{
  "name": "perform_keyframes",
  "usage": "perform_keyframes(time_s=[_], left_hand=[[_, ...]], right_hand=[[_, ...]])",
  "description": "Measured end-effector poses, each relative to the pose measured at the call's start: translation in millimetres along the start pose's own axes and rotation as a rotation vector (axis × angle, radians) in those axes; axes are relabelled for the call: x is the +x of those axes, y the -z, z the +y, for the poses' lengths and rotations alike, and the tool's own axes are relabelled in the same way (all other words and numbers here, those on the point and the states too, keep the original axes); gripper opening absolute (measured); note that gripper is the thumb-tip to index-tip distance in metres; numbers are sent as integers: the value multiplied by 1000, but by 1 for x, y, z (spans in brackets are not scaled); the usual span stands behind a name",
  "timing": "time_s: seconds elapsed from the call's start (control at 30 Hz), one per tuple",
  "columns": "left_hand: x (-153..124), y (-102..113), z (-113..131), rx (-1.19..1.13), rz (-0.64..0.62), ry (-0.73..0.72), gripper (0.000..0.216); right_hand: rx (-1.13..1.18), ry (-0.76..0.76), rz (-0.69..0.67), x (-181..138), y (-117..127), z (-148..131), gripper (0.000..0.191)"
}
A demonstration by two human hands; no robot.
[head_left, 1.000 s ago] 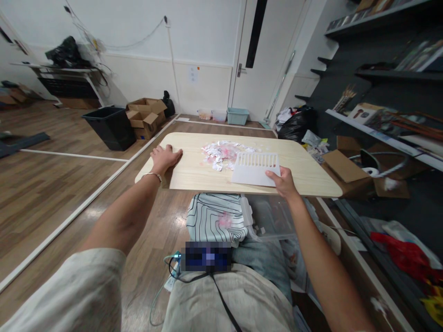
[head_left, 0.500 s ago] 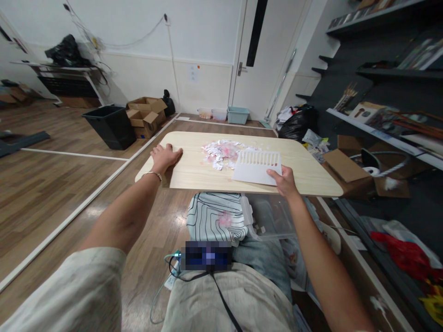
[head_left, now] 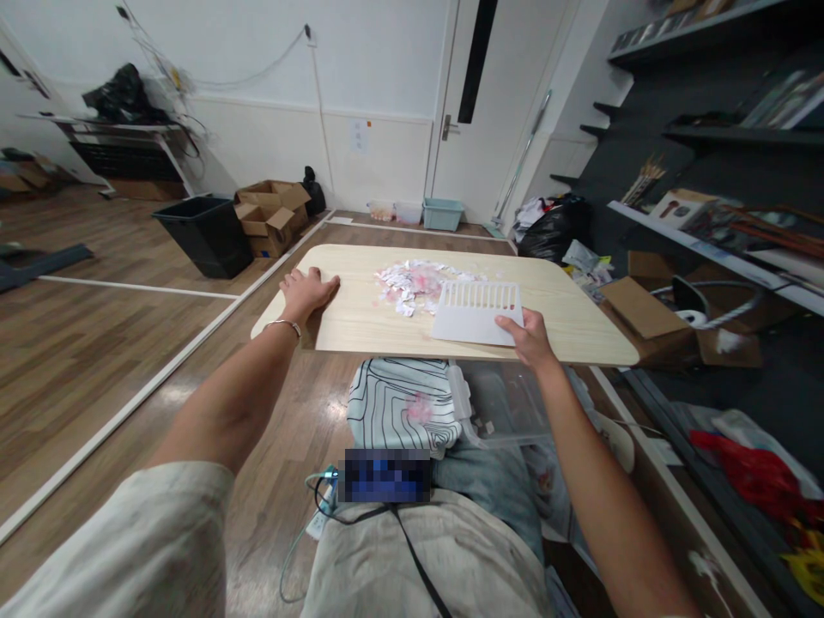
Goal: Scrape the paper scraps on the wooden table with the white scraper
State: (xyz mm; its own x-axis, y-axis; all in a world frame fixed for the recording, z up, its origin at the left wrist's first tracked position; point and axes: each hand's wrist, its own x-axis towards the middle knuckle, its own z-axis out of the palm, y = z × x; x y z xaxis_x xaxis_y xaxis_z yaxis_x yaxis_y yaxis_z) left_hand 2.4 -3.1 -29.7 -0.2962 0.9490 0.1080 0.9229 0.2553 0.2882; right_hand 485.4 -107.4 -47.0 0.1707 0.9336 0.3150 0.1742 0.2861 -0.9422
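Note:
A pale wooden tabletop (head_left: pixel 360 322) carries a heap of white and pink paper scraps (head_left: pixel 415 283) near its middle. My right hand (head_left: pixel 529 337) grips the near right corner of a white plastic board with slots along its far edge (head_left: pixel 476 313), which lies flat just right of the scraps. My left hand (head_left: pixel 307 292) rests palm down on the table's left edge, fingers spread, a thin bracelet on the wrist. Below the table sit a striped cushion (head_left: pixel 399 403) and a clear plastic bin (head_left: pixel 505 403).
A black bin (head_left: pixel 206 233) and open cardboard boxes (head_left: pixel 270 215) stand on the floor at left. A teal tub (head_left: pixel 442 215) sits by the door. Shelves with clutter (head_left: pixel 727 223) line the right wall, with bags and boxes beneath.
The slotted board has shifted very slightly toward the scraps with my right hand. My left hand has stayed in place.

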Motion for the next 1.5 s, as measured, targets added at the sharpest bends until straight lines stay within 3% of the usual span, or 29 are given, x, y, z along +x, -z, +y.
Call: perform_keyframes(time_s=[0.83, 1.5], left_hand=[[2, -2, -1, 18, 18, -8, 95], [0, -1, 1, 10, 24, -7, 95]], right_hand=[[22, -23, -3, -2, -3, -6, 45], [-19, 20, 52, 3, 0, 8, 48]])
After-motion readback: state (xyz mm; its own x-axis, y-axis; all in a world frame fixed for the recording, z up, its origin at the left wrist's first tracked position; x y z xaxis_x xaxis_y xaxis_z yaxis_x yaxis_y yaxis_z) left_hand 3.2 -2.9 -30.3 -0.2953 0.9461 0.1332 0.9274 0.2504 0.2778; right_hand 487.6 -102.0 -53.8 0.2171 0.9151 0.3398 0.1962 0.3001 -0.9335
